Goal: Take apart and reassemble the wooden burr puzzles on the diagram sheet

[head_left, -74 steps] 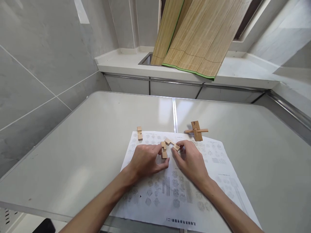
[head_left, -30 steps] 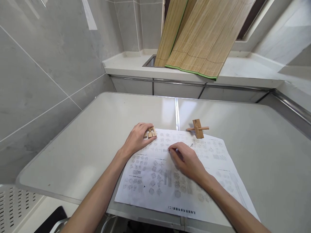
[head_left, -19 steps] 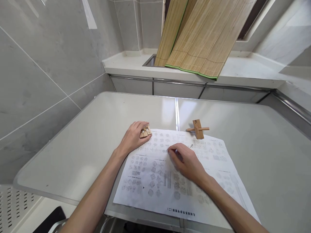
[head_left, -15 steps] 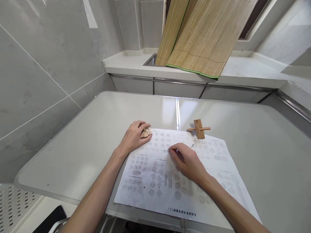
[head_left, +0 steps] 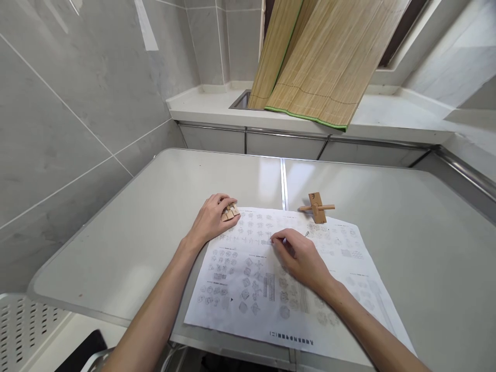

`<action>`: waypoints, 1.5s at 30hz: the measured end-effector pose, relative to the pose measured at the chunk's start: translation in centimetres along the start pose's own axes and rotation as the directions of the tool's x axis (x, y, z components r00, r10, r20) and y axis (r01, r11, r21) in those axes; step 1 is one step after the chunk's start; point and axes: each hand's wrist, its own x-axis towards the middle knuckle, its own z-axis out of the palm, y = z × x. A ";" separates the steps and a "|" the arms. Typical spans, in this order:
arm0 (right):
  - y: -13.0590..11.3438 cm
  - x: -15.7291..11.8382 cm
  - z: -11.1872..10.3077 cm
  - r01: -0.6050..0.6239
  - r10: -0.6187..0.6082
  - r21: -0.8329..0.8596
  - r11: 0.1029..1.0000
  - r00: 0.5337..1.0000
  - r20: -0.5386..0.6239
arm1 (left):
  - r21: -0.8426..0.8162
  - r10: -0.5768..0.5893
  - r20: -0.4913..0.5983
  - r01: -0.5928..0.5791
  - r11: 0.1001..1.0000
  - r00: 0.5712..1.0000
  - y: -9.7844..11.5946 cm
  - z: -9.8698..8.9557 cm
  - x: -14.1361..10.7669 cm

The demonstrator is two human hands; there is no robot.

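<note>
My left hand [head_left: 213, 217] curls round a small cluster of light wooden puzzle pieces [head_left: 231, 212] at the far left corner of a printed sheet [head_left: 248, 320]. The fingers cover part of the cluster. My right hand [head_left: 300, 256] rests on the middle of the sheet, its thumb and fingertips pinched together above the printed drawings. A thin grey bit [head_left: 307, 233] shows just beyond the knuckles; whether it belongs to something in the fingers I cannot tell. Beyond the sheet's far edge lies a wooden piece, a flat plate crossed by a stick [head_left: 318, 207].
The sheet lies on a pale folding table [head_left: 147, 206] with a metal seam [head_left: 284, 181]. Behind it run a white counter [head_left: 201, 106] with a sink [head_left: 241, 99] and a hanging bamboo mat [head_left: 318, 67]. A perforated white chair [head_left: 23, 325] stands at lower left.
My left hand has shifted very slightly left with the wooden pieces. My right hand keeps its pinch at nearly the same spot on the sheet. The view has tilted a little.
</note>
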 end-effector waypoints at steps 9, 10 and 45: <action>0.4 0.2 -0.3 -0.140 0.153 0.110 0.984 0.981 -0.116 | 0.003 -0.009 0.018 0.009 1.000 1.000 -0.2 -0.2 -0.2; 0.4 0.3 -0.4 -0.166 0.186 0.150 0.975 0.974 -0.131 | 0.004 -0.011 0.021 0.011 1.000 1.000 -0.2 -0.2 -0.2; 2.8 1.5 -2.1 -0.303 0.511 0.543 0.783 0.811 -0.285 | 0.016 0.242 -0.129 -0.242 0.970 0.962 4.8 0.6 -0.6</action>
